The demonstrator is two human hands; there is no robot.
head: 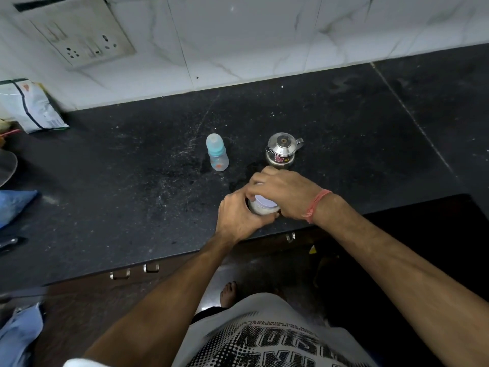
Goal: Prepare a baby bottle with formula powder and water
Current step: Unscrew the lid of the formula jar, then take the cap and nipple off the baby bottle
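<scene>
A: Worn items?
B: White T-shirt (267,337), black halftone block lettering. Bare forearms, no sleeves showing past the elbows.
A: Wrists?
B: Orange-red thread band (316,205) on right wrist. Bare foot (229,292) below.

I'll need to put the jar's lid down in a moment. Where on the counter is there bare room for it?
Widest bare patch: the black counter left of the baby bottle, up to the packet by the wall. Also bare: right of the steel pot. Crowded: the front edge, where left hand and right hand grip the jar, just before the pot.
</scene>
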